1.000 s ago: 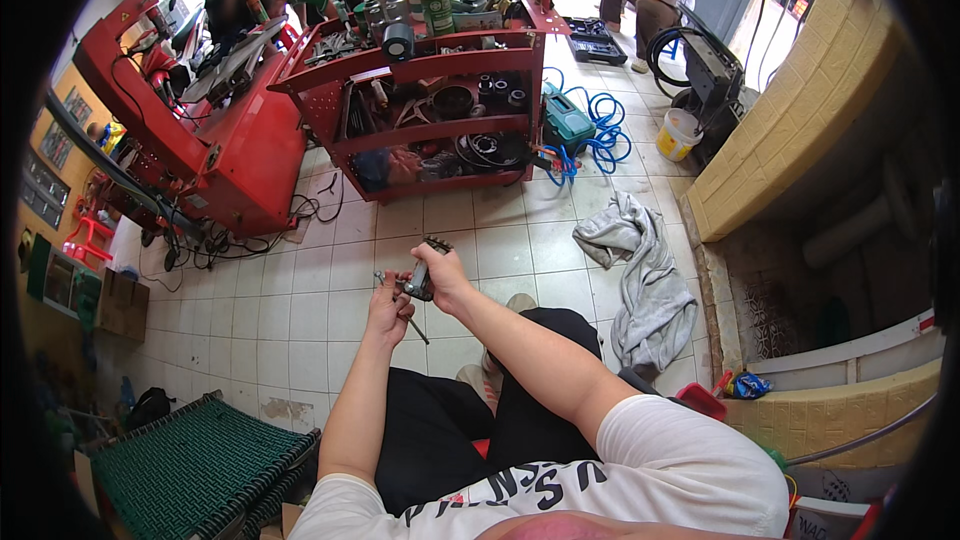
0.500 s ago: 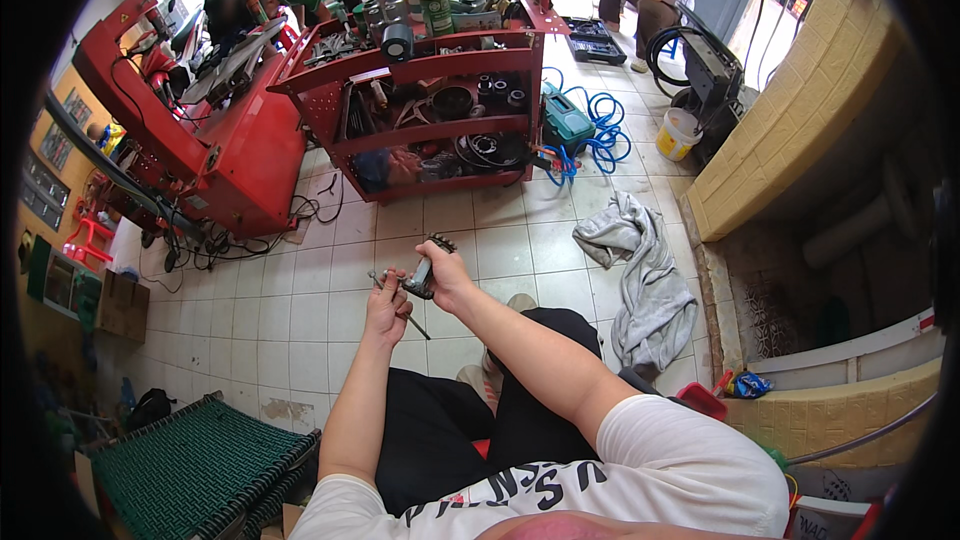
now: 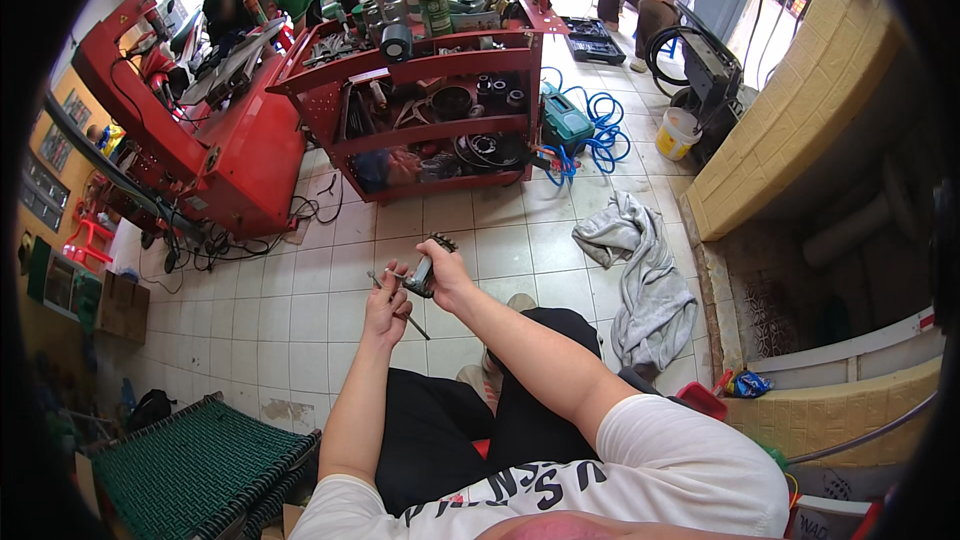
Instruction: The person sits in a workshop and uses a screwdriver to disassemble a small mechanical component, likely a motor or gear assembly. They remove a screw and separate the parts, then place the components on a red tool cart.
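Observation:
Above my knees, my right hand (image 3: 448, 276) is wrapped round a grey metal part (image 3: 422, 274) with a dark, ridged end sticking out past the fingers. Just left of it, my left hand (image 3: 386, 312) grips a slim metal rod (image 3: 419, 329), which slants down to the right through its fingers. The left fingertips reach up to the near end of the metal part, close to or touching it. What exact kind the part is, and how the rod's upper end is shaped, is too small to make out.
Ahead stands a red tool trolley (image 3: 440, 135) with cans and tools. A grey cloth (image 3: 645, 285) lies on the tiles at right. Blue hose (image 3: 605, 135) and a teal case (image 3: 567, 120) are beyond. At lower left is a green woven cot (image 3: 200, 460). Other people sit or bend farther back.
My left fingers have shifted slightly against the metal part, while my right hand stays put. At the back right, the seated person's arms and head have moved a little.

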`<action>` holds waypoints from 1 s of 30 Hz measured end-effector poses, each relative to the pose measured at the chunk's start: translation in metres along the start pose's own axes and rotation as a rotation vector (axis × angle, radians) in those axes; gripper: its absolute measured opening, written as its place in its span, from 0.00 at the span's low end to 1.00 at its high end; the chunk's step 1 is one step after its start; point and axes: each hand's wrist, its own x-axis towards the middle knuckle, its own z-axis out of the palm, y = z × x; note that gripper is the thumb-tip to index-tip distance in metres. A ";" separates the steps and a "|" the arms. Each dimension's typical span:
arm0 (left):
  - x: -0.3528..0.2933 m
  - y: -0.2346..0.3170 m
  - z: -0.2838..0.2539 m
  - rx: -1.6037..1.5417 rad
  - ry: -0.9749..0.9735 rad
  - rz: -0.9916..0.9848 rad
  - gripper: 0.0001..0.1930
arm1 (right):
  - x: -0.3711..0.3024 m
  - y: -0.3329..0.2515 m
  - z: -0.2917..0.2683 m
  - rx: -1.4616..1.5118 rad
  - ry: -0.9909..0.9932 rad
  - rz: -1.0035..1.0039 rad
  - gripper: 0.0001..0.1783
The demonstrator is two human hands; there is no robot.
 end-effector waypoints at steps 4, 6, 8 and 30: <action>-0.002 0.002 0.006 -0.006 -0.056 -0.013 0.15 | 0.001 -0.001 -0.002 0.014 0.012 0.009 0.08; -0.002 0.002 0.006 -0.008 -0.041 -0.007 0.14 | 0.000 -0.002 -0.001 0.011 0.015 0.015 0.08; 0.000 -0.001 -0.001 -0.003 -0.012 0.012 0.13 | -0.003 -0.001 0.002 0.001 0.015 0.018 0.08; 0.003 -0.005 0.000 0.022 0.128 0.049 0.08 | -0.001 0.005 -0.001 0.018 -0.006 0.023 0.08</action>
